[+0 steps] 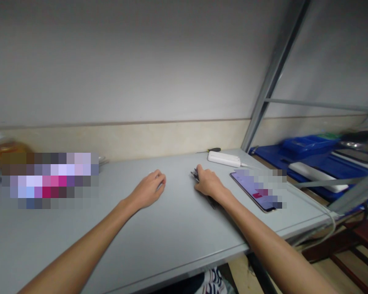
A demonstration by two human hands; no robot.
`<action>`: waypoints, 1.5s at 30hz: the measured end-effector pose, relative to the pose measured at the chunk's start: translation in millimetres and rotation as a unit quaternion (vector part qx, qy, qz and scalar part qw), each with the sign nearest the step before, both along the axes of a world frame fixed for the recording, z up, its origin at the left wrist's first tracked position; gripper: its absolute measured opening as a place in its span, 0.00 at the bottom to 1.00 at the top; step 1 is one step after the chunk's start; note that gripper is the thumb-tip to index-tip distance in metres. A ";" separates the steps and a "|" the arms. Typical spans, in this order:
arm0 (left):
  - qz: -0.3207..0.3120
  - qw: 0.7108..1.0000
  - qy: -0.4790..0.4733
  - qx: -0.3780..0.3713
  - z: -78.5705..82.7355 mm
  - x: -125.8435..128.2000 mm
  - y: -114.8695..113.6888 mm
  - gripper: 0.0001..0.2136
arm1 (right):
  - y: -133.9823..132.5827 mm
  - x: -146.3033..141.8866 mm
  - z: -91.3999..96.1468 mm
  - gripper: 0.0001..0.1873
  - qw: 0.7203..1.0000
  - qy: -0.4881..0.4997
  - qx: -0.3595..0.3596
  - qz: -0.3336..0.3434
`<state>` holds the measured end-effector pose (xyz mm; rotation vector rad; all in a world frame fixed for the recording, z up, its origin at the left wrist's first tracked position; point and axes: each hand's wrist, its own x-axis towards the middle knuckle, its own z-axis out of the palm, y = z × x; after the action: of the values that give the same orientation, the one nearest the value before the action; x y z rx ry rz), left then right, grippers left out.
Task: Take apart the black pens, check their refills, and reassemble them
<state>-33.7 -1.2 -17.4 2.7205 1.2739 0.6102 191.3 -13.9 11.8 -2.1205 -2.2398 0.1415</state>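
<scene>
My left hand [149, 191] rests low over the grey table [135, 245], its fingers curled inward. Whatever may be within those fingers is hidden. To the right, my right hand [209, 183] is closed around a bundle of dark, thin stick-like pieces [194, 175]. Their ends poke out by the fingertips and again below the palm, but blur hides their exact kind. A smartphone [251, 192] with its screen lit lies just right of my right hand. Behind that hand is a white power-bank-like block [223, 159] with a cable.
A screwdriver [213, 150] lies near the wall. At the left are a pixelated area and a blurred amber container [9, 151]. A metal frame post [272, 77] rises at the right corner, with a blue surface [263, 153] and a blue tray [309, 143] beyond.
</scene>
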 end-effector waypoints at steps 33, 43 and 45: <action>-0.035 0.906 -0.375 -0.192 10.1 50.6 -31.2 0.19 | -12.4 -83.5 12.3 0.25 0.738 0.552 0.297 0.251; -0.013 0.888 -0.434 -0.152 9.5 57.0 -29.5 0.20 | -10.1 -82.2 13.5 0.33 0.653 0.713 0.126 0.221; -0.003 0.890 -0.434 -0.139 10.2 57.0 -29.2 0.19 | -10.1 -82.1 13.0 0.34 0.656 0.710 0.123 0.223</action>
<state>23.3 -30.5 -7.2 1.8217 0.9852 1.3141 109.3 -24.0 24.8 -0.5852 -1.4234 1.0049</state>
